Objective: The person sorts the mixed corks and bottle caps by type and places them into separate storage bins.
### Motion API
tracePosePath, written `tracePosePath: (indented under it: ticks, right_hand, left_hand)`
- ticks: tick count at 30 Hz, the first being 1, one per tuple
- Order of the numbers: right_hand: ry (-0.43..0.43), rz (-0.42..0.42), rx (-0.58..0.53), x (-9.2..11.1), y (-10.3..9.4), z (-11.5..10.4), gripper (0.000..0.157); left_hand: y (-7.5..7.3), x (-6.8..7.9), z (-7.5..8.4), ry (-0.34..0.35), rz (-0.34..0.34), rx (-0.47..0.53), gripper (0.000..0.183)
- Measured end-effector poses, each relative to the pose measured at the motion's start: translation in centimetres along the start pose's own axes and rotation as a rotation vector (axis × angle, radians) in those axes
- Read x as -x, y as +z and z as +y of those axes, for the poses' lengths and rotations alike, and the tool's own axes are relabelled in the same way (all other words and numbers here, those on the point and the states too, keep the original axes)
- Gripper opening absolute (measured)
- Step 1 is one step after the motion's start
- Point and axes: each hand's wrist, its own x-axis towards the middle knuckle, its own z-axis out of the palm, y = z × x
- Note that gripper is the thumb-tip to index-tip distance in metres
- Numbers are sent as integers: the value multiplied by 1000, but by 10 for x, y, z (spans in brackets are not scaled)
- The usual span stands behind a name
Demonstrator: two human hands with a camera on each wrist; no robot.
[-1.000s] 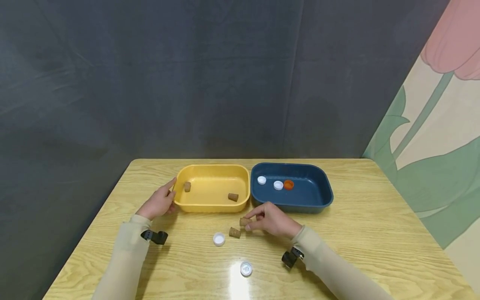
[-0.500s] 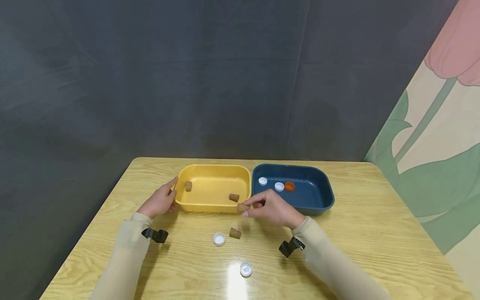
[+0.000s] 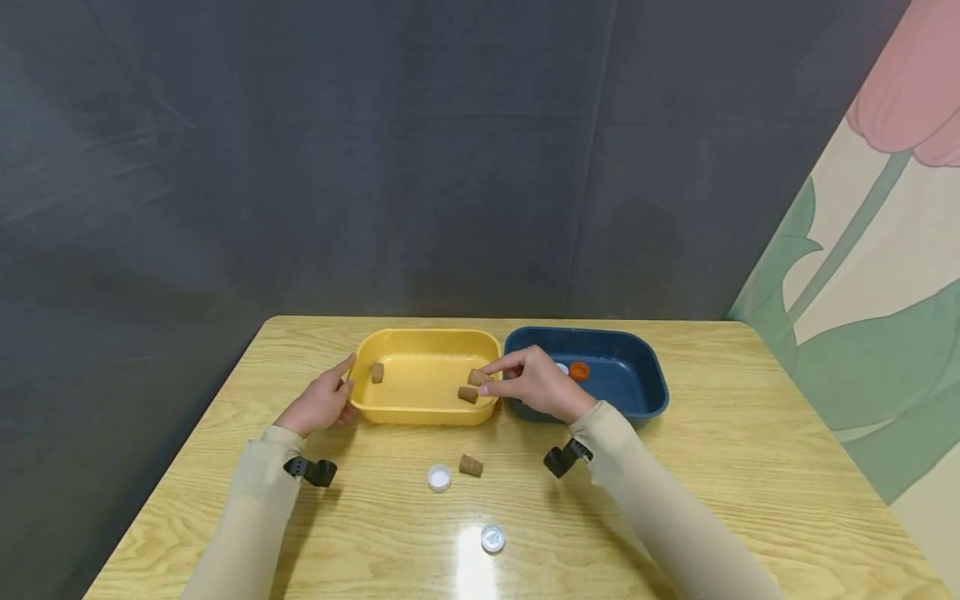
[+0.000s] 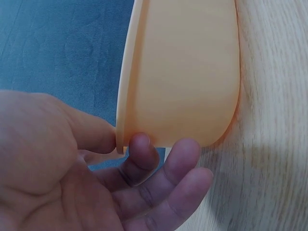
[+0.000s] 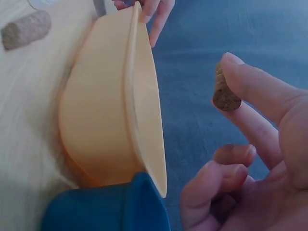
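Over the right end of a yellow plastic tub (image 3: 420,367), my right hand (image 3: 543,385) pinches a cork (image 5: 226,94) between thumb and index finger. The other fingers are curled back toward the palm in the right wrist view. Below the held cork, one cork (image 3: 467,395) lies on the tub's floor, and a second cork (image 3: 377,372) lies near its left end. My left hand (image 3: 315,406) grips the tub's left end, thumb at the rim (image 4: 126,96) and fingertips against the outer wall.
Beside the yellow tub stands a dark blue tub (image 3: 622,387) holding an orange cap (image 3: 578,371) and a white cap (image 3: 562,367) partly hidden by my right hand. Nearer on the wooden table (image 3: 735,467) lie a cork (image 3: 471,466), a white cap (image 3: 439,477) and a silvery-white cap (image 3: 492,538).
My right hand has lifted the cork from the table and carried it up and forward, over the yellow tub's rim. The left hand has stayed at the tub's left end.
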Motion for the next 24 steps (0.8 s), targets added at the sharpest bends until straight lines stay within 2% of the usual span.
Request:
tracePosePath:
  ticks: [24]
  right_hand:
    - [42,7,14,-58,9,-4,29]
  left_hand:
    - [-1,1,4,-9,5,-19,56]
